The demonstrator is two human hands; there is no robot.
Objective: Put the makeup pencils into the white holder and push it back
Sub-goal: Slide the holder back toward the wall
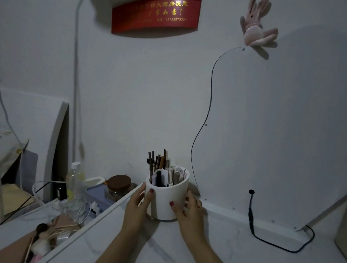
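Note:
A round white holder stands upright on the white marble-patterned tabletop, close to the back wall. Several makeup pencils and other slim cosmetics stick up out of it. My left hand is wrapped around the holder's left side, thumb on its front. On the opposite side my right hand clasps it, thumb also on the front. Both hands grip the holder between them.
A black cable with a plug runs over the tabletop at the right, below a mirror panel against the wall. Left of the table edge sit a cork-lidded jar, a clear bottle, white cables and clutter.

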